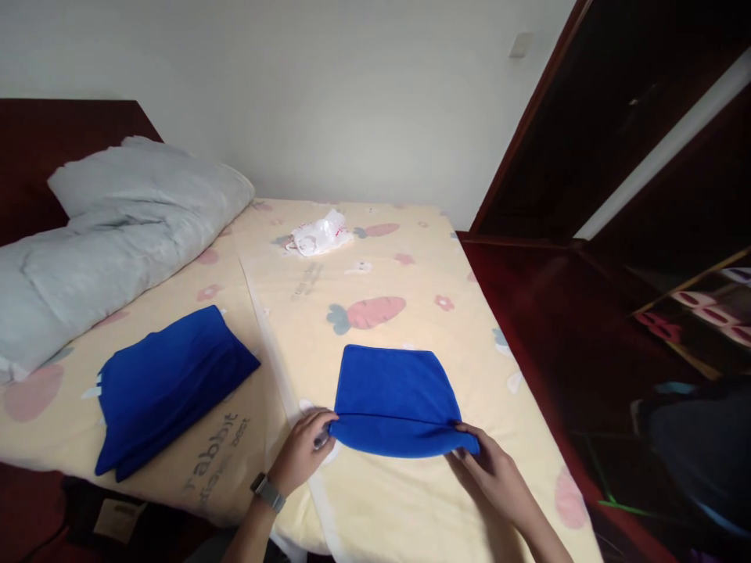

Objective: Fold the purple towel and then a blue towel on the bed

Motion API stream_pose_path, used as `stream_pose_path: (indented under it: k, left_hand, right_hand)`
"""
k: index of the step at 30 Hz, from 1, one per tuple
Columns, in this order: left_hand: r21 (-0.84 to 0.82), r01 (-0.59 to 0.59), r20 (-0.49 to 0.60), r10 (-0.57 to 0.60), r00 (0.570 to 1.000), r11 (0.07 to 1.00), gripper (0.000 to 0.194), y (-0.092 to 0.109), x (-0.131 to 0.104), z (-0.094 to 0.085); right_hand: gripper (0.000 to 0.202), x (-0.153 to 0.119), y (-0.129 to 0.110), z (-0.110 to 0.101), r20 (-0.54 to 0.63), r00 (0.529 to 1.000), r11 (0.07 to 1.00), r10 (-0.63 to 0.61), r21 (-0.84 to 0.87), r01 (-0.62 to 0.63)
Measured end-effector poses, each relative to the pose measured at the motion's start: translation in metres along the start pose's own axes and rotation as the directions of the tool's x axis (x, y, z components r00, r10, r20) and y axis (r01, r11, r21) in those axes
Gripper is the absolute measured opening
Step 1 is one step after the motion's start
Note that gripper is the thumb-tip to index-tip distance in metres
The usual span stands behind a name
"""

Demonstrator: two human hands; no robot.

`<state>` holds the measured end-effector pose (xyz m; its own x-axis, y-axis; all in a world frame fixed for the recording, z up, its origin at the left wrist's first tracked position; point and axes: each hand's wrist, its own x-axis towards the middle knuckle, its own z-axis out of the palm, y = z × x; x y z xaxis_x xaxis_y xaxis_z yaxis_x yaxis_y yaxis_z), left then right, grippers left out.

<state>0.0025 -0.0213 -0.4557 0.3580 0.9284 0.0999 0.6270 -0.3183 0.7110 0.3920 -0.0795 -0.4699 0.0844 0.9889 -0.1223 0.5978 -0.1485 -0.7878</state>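
A blue cloth (393, 383) lies on the patterned bed sheet (411, 500), its near edge lifted and turned over in a fold. My left hand (302, 450) pinches the left corner of that fold; a watch is on the wrist. At the right corner, my right hand (490, 465) grips the fold between thumb and fingers. Another blue cloth (170, 383), loosely folded and rumpled, rests to the left on the bed, touched by neither hand.
A grey quilt (134, 227) is heaped at the left by the dark headboard (76, 129). A white plastic bag (320, 234) sits near the wall. Right of the bed are a dark red floor (522, 297) and a shoe rack (704, 313).
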Motion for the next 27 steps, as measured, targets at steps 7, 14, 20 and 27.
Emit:
stream_pose_path:
  k: [7, 14, 20, 27]
  left_hand:
    - [0.022, 0.193, -0.176, -0.186, 0.967, 0.981, 0.031, 0.001, 0.022, 0.024]
    - [0.113, 0.330, -0.295, -0.285, 0.912, 0.937, 0.042, 0.006, 0.037, 0.039]
    - [-0.025, 0.346, -0.238, -0.342, 0.909, 0.938, 0.040, 0.008, 0.036, 0.034]
    - [-0.436, 0.408, -0.160, -0.516, 0.842, 0.802, 0.046, 0.005, 0.043, 0.036]
  right_hand:
    - [0.045, 0.014, -0.012, 0.005, -0.110, 0.973, 0.962, 0.201, 0.210, -0.175]
    - [0.049, 0.030, -0.025, 0.005, -0.153, 0.911, 0.924, 0.383, 0.072, -0.377]
    - [0.046, 0.034, -0.028, 0.008, -0.075, 0.934, 0.937, 0.349, 0.047, -0.346]
    - [0.042, 0.038, -0.021, 0.007, -0.134, 0.887, 0.897, 0.442, 0.095, -0.432]
